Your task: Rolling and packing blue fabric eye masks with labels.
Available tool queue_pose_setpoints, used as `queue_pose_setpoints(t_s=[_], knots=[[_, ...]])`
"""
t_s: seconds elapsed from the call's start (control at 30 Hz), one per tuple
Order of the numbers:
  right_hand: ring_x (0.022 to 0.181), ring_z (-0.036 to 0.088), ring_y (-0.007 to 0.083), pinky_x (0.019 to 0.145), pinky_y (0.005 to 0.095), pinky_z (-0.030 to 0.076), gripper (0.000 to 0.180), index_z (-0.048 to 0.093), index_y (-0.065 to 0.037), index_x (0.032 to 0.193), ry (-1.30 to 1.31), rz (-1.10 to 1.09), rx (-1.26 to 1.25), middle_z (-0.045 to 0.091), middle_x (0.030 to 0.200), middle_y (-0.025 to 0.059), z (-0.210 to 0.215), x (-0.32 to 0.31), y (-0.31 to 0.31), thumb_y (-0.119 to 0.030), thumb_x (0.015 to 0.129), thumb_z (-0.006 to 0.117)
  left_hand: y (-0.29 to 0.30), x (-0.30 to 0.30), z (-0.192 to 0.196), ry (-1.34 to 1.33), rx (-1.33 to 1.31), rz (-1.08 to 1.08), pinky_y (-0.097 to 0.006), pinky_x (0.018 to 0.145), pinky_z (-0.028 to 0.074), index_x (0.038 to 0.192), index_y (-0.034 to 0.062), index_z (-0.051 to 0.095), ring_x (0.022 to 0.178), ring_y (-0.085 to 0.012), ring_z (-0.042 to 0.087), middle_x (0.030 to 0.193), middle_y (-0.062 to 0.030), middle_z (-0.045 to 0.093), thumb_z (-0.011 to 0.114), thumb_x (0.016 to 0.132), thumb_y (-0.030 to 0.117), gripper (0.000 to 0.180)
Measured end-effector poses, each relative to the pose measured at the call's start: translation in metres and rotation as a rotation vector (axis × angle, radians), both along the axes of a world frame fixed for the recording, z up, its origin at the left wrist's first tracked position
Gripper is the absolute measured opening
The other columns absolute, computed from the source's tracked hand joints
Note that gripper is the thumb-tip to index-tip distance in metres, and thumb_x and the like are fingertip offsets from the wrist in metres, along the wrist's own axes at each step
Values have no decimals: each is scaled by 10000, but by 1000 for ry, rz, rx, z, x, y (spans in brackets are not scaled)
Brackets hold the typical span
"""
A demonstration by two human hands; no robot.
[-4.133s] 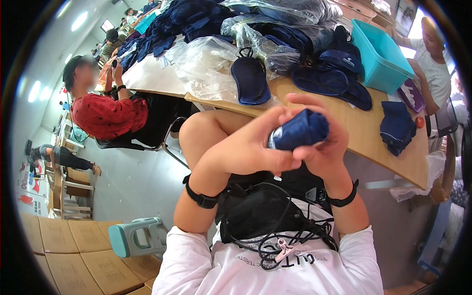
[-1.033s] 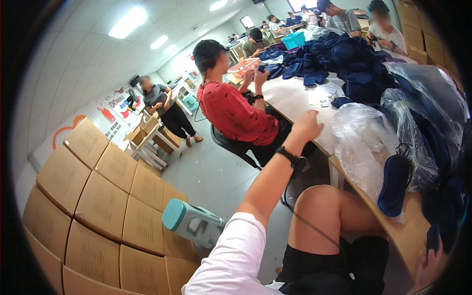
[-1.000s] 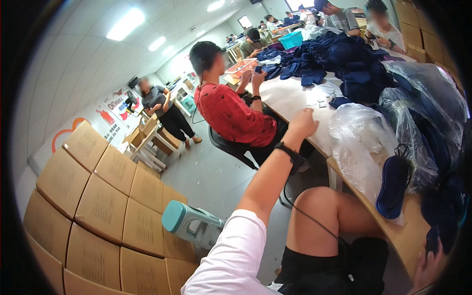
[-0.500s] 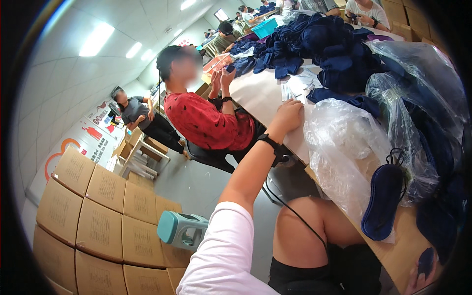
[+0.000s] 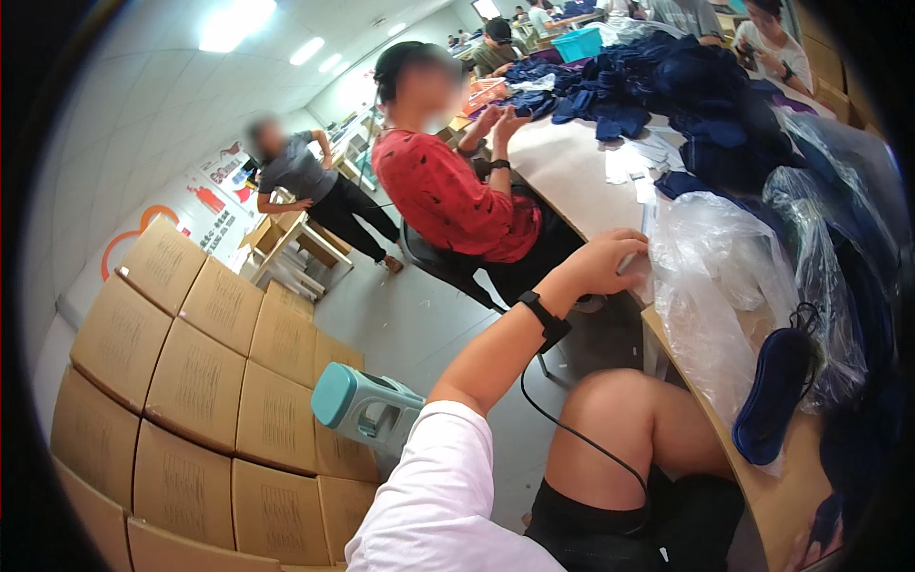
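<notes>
One hand, our left hand (image 5: 602, 265), is pinching the clear plastic bags (image 5: 710, 286) at the table edge (image 5: 701, 400); next, peeling one free. We cannot see our right hand.

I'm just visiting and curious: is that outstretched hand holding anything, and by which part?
The left hand reaches to the clear plastic bags at the table edge; its fingers touch a bag's near edge, but a closed grip cannot be told. The right hand is out of view.
</notes>
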State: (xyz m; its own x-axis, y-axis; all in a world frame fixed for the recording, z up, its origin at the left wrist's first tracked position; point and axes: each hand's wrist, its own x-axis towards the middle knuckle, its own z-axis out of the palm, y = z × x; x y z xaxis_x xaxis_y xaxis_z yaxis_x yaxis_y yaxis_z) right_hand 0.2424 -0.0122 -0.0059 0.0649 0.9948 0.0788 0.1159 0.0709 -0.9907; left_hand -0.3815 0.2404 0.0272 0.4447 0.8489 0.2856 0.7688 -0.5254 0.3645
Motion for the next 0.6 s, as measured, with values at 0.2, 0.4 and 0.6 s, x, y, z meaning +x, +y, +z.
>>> queue_pose_setpoints(t_s=[0.2, 0.4, 0.6], knots=[[1065, 674, 316, 955, 404, 539, 502, 539, 13, 1391, -314, 55, 72, 663, 1276, 189, 29, -26, 6, -252, 989, 679, -22, 5, 9, 82, 184, -35, -441, 1156, 409, 1360, 64, 597, 1371, -369, 509, 1479, -145, 554, 929, 667, 362, 825], [1074, 673, 295, 944, 404, 543, 460, 547, 29, 1372, -656, 65, 131, 661, 1268, 194, 43, -29, 4, -218, 999, 655, -31, -1, -14, 113, 251, -25, -408, 1028, 495, 1171, 101, 670, 1192, -326, 604, 1267, -83, 639, 871, 692, 141, 521], [1124, 656, 288, 908, 385, 545, 480, 504, 38, 1410, -584, 5, 93, 640, 1287, 213, 32, -23, -2, -171, 1003, 647, -36, -5, -23, -30, 340, -11, -398, 896, 531, 985, 111, 693, 1000, -297, 649, 986, -53, 668, 824, 735, 62, 287]])
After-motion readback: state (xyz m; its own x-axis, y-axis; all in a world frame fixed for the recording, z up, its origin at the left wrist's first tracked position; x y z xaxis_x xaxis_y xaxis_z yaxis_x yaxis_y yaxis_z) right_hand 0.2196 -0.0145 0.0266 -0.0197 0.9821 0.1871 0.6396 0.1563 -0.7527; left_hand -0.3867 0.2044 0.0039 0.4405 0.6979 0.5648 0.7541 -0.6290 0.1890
